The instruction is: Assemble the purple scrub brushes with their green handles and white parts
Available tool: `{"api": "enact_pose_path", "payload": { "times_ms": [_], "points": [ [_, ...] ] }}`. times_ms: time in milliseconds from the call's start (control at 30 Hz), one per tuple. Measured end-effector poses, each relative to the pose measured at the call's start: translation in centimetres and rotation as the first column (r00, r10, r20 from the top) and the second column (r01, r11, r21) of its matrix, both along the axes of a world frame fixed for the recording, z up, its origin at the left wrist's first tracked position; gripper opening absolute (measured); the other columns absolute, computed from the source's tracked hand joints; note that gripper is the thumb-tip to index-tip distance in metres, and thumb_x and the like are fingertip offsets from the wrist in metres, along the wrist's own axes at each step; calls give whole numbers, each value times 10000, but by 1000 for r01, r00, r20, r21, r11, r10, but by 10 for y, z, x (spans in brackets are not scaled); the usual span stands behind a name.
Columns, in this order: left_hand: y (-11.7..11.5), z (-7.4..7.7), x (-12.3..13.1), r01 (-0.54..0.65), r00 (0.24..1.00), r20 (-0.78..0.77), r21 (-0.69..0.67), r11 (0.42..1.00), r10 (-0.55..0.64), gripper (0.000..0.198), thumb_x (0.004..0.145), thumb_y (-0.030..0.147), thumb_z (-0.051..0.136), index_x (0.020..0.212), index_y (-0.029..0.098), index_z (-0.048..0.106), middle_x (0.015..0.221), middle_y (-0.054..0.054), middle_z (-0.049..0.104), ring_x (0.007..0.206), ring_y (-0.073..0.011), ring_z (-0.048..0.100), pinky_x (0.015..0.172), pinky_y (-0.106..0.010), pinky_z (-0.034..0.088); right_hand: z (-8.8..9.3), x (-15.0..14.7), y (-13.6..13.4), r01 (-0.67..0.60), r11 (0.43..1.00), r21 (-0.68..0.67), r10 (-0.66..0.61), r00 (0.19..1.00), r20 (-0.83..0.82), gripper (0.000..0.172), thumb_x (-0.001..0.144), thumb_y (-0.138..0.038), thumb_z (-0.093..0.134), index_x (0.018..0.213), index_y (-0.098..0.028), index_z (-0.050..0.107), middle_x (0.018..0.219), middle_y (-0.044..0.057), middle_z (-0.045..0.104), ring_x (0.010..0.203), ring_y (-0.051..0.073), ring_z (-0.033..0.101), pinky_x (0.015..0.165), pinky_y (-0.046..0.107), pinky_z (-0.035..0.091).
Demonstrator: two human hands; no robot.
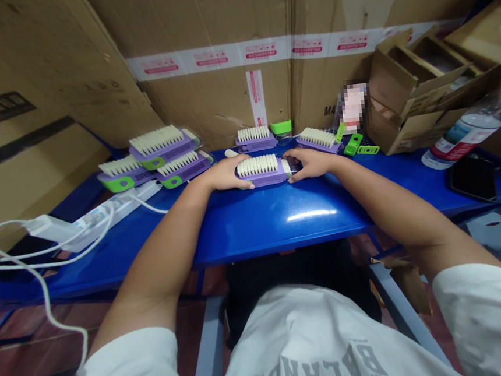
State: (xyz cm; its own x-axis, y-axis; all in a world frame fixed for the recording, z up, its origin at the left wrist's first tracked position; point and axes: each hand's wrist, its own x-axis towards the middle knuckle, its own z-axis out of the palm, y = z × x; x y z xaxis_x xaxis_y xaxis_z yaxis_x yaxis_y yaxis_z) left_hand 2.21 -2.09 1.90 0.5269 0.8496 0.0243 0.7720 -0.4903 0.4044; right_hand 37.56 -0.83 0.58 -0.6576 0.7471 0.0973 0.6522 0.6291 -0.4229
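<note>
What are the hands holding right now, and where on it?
A purple brush, held at both ends: the left hand on its left end, the right hand on its right end.

**Passage:** blue tabletop (280, 232) at 6 o'clock of the left hand (225, 174) and right hand (312, 163). **Obstacles:** stacked purple brushes (155, 155) at 10 o'clock, cardboard cartons (220, 91) at 12, water bottle (468, 125) at 3.

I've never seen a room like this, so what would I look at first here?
You'd probably look first at the purple brush with pale bristles in the middle of the shiny blue table, held between the left hand and the right hand. Next you'd spot the other purple brushes grouped on the table's left side. Big cardboard boxes tower behind everything.
</note>
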Motion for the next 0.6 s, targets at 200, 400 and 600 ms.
{"api": "enact_pose_path", "payload": {
  "times_ms": [200,400,600],
  "points": [
    [0,1,1,10,1000,-8,-7,1000,-10,1091,711,643,991,1665,247,640,1691,-145,708,1522,-445,686,1305,-527,529,2,-2,-3,-2,1000,0,2,1000,3,850,793,-496,1012,1501,-144,699,1363,185,835,1176,386,807,1098,561,665],
    [0,-1,0,14,1000,-3,-5,1000,-14,1077,716,642,984,1662,259,641,1656,-138,725,1495,-434,705,1274,-504,547,0,-2,-1,-7,1000,3,7,1000,9,858,796,-507,1016,1509,-146,704,1363,183,835,1174,385,809,1097,558,667],
    [1,-2,0,35,999,16,-16,999,-35,1070,705,655,976,1633,234,650,1650,-154,723,1498,-445,698,1288,-532,533,-1,-1,0,-4,1000,2,4,1000,5,869,796,-517,1016,1515,-143,703,1367,190,830,1180,398,802,1098,570,661]
  ]
}}
